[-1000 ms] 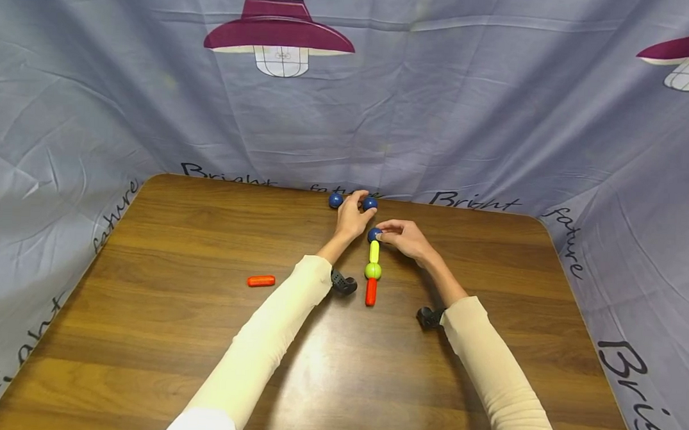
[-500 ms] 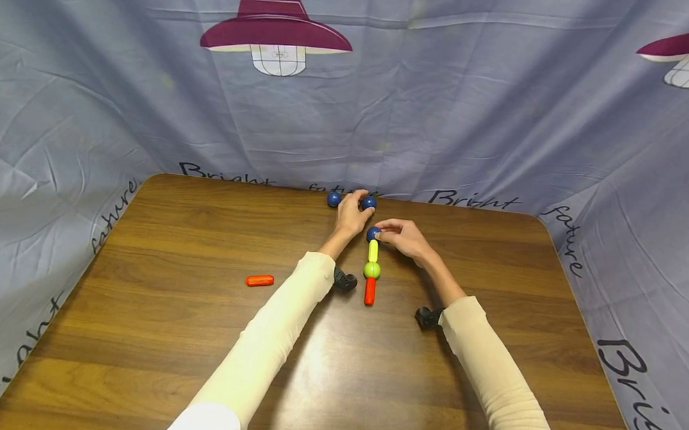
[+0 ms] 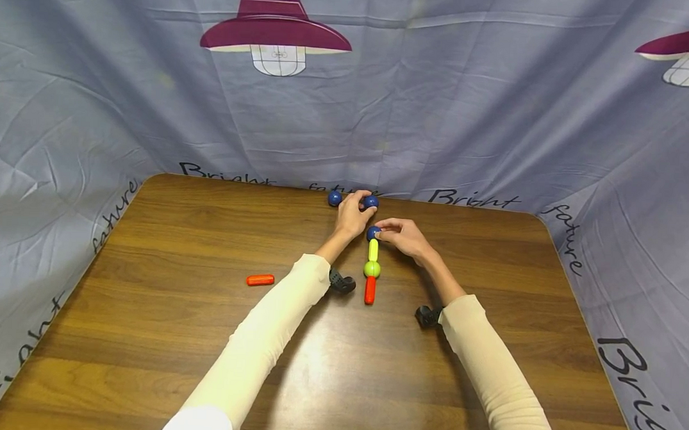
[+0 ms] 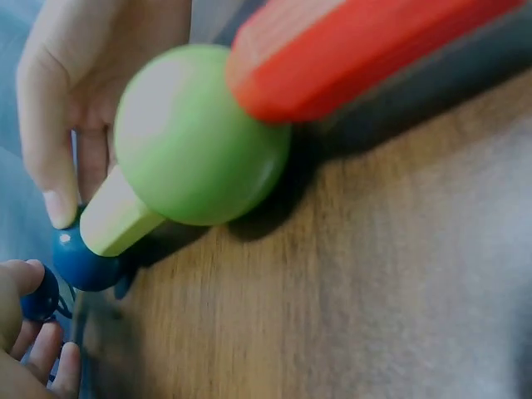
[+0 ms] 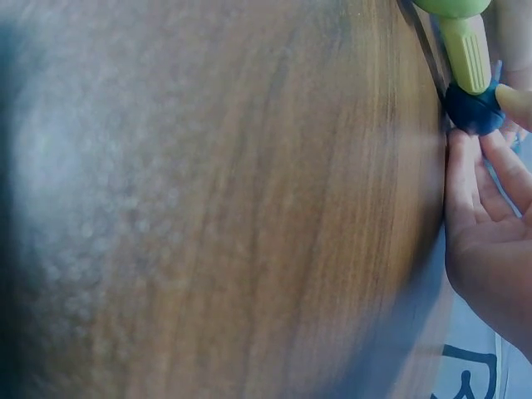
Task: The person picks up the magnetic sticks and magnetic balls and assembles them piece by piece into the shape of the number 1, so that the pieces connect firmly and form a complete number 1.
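My left hand is at the table's far edge and holds a blue ball between thumb and fingers. That same ball shows low at the left in the left wrist view. With thumb and fingertips, my right hand pinches another blue ball. From this ball a straight chain runs toward me: a yellow rod, a light green ball and a red rod. In the right wrist view the pinched ball meets the yellow rod's end.
A third blue ball lies just left of my left hand near the far edge. A loose red rod lies on the wooden table at the left. Grey-blue printed cloth hangs behind the table and along its sides.
The blue ball in my left hand has shifted very slightly away and to the right. My right hand keeps its pinch on the other ball, and the chain stays in place.
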`<action>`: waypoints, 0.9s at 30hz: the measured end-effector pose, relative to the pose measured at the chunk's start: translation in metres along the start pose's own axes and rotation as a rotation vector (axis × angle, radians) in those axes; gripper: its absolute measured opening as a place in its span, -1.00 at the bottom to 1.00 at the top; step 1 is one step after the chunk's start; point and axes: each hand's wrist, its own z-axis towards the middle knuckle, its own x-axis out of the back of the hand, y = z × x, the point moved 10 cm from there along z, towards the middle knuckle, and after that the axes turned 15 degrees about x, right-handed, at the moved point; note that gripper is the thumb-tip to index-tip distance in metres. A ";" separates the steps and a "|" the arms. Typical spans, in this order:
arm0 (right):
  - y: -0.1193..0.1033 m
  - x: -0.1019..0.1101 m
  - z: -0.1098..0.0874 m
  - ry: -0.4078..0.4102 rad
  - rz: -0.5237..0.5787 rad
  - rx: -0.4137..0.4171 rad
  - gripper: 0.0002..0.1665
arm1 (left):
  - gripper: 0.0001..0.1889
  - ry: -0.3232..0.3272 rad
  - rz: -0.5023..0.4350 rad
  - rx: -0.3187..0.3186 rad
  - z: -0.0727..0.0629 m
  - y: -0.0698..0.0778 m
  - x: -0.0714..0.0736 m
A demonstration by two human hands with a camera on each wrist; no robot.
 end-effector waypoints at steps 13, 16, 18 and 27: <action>0.001 0.000 0.000 0.005 -0.016 0.014 -0.53 | -0.58 -0.025 -0.135 -0.102 -0.029 0.002 0.032; 0.001 -0.001 0.000 0.006 -0.008 0.011 -0.53 | -0.57 -0.055 -0.153 -0.110 -0.040 -0.001 0.037; 0.001 -0.001 0.000 0.008 -0.006 0.011 -0.53 | -0.58 -0.080 -0.166 -0.112 -0.048 -0.003 0.040; -0.003 0.000 0.000 0.024 -0.004 0.031 -0.57 | -0.61 -0.210 -0.281 -0.100 -0.094 -0.013 0.043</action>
